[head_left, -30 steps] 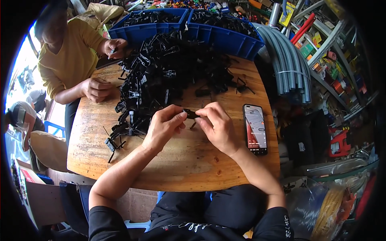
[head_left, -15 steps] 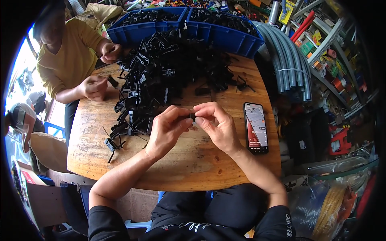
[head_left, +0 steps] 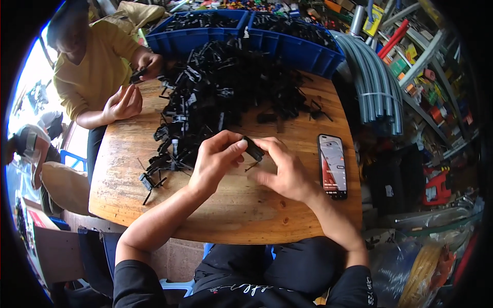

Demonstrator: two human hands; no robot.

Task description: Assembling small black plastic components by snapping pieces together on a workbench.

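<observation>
Between thumb and fingers, my left hand (head_left: 216, 158) pinches a small black plastic part (head_left: 252, 149) above the wooden table (head_left: 236, 205). A thin dark prong sticks out below the part. My right hand (head_left: 287, 167) is at the part's other side, fingertips against its far end. Its thumb is spread away from the fingers and a little blurred. Beyond my hands lies a big heap of black plastic parts (head_left: 226, 92), several with thin legs; some spill toward my left forearm.
A phone (head_left: 333, 167) with a lit screen lies right of my right hand. Two blue crates (head_left: 292, 47) of black parts stand at the back. Across the left corner, a person in yellow (head_left: 90, 72) handles a black piece. Grey coiled hose (head_left: 375, 87) hangs at the right.
My right thumb has come away from the fingers, and the black part now shows, tilted, between my hands. The other person's black piece has passed to their farther hand. The view has shifted slightly.
</observation>
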